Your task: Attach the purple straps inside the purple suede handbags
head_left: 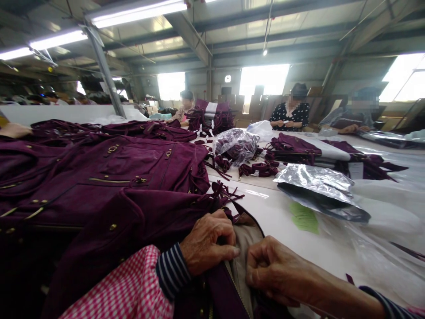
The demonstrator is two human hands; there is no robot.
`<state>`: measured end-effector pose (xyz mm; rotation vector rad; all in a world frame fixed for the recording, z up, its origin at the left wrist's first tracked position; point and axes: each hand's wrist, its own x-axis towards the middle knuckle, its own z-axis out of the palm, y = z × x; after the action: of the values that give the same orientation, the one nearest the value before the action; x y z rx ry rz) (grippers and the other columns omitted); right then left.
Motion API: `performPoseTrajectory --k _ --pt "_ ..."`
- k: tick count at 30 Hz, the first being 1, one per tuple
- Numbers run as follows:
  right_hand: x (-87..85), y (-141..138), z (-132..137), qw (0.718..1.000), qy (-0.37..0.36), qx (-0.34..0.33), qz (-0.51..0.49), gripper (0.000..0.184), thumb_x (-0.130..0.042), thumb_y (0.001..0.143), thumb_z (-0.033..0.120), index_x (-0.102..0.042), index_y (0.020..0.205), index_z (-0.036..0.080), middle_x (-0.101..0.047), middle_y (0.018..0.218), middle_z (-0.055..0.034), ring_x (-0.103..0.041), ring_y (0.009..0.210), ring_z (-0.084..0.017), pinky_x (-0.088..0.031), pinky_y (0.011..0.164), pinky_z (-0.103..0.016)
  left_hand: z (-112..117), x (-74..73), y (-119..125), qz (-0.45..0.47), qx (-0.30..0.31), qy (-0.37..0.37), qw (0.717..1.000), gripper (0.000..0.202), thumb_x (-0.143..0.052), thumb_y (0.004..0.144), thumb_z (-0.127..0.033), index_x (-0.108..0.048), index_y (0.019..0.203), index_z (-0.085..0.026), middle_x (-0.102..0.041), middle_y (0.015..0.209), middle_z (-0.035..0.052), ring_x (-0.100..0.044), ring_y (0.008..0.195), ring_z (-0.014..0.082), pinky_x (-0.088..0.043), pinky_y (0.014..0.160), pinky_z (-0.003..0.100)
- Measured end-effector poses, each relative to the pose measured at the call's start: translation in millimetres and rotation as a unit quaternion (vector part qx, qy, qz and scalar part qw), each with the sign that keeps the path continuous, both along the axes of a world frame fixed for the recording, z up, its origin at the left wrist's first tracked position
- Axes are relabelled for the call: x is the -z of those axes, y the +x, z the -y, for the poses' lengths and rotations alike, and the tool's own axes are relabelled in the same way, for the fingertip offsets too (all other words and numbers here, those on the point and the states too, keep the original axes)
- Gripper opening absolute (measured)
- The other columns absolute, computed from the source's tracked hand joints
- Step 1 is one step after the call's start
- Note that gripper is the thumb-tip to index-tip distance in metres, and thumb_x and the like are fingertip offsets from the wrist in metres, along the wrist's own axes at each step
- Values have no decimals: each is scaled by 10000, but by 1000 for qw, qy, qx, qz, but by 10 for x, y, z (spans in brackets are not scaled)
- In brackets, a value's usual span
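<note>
My left hand (209, 241) is closed in a pinch on the zippered edge of a purple suede jacket (109, 186) that lies in a heap before me. The jacket's beige lining (244, 248) shows between my hands. My right hand (275, 270) is curled shut on the same opening, just right of the left, its fingertips tucked into the fabric. Gold zips and snaps dot the jacket front.
More purple jackets (133, 130) are piled at the left and back. Clear and silvery plastic bags (318, 186), purple straps (259, 168) and a green tag (303, 217) lie on the white table (279, 208). Three people (294, 113) sit working at the far side.
</note>
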<state>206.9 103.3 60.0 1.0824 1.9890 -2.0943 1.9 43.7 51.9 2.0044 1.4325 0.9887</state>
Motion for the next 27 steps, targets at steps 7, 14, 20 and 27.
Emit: performPoseTrajectory --k 7,14,20,27 --pt "-12 -48 2 1000 21 17 3 47 -569 597 192 -524 611 197 -492 416 76 -328 298 -47 -203 292 -156 9 -32 -22 -52 38 -6 998 193 -835 809 -230 -672 718 -181 -679 790 -44 -557 919 166 -332 830 310" --pt "83 -58 0 999 41 12 -5 27 -581 608 168 -559 611 182 -503 428 72 -326 325 -44 -189 313 -162 46 -139 -28 -141 54 -31 988 100 -750 854 -133 -695 810 -204 -693 892 -37 -543 999 179 -326 842 323" --pt "198 -63 -80 998 53 -10 -41 63 -583 600 142 -546 559 172 -494 422 80 -345 335 -37 -200 331 -159 126 -344 161 -340 32 -67 938 130 -736 805 -153 -667 892 -221 -665 1036 -7 -525 1068 230 -314 832 378" --pt "278 -67 -132 992 68 -19 -101 56 -620 622 164 -587 578 172 -529 452 68 -404 368 -63 -244 324 -163 85 -322 282 -406 1 -91 909 68 -666 835 -160 -624 832 -214 -656 993 -3 -524 1038 229 -317 840 387"
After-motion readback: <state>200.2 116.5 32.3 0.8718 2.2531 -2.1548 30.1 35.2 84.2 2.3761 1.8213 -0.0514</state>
